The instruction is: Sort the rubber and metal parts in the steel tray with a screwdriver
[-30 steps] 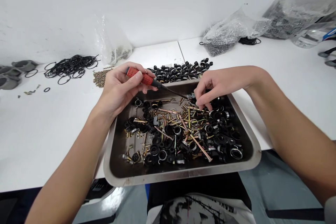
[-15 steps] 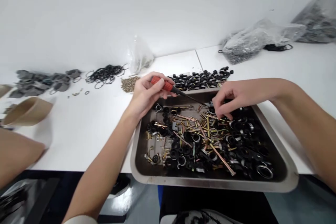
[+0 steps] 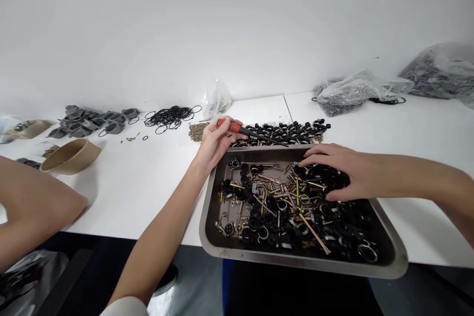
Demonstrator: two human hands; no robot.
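Observation:
My left hand (image 3: pixel 218 142) is closed around the red handle of a screwdriver (image 3: pixel 231 126). Its dark shaft points right, over the far rim of a metal tray (image 3: pixel 296 262). Inside the tray lie many black ring-shaped parts (image 3: pixel 283 205), some with metal rings, mixed with brass-coloured screws and long pins (image 3: pixel 314 233). Over the tray's right side hangs my right hand (image 3: pixel 335 170), thumb and fingers spread apart above the black parts. No item shows in its grasp, though its palm side is partly hidden.
Behind the tray lie rows of black parts (image 3: pixel 296 132) and a pile of brass pieces (image 3: pixel 199 132). Black rubber rings (image 3: pixel 172 117), grey parts (image 3: pixel 83 122) and a tan bowl (image 3: pixel 70 156) stand left. Plastic bags (image 3: pixel 348 96) lie back right. Another person's arm (image 3: pixel 40 207) reaches in at left.
My right hand has gone from bent, gathered fingers near the screwdriver tip to spread fingers farther right. The screwdriver tip has lifted away from the tray's parts. The view has shifted.

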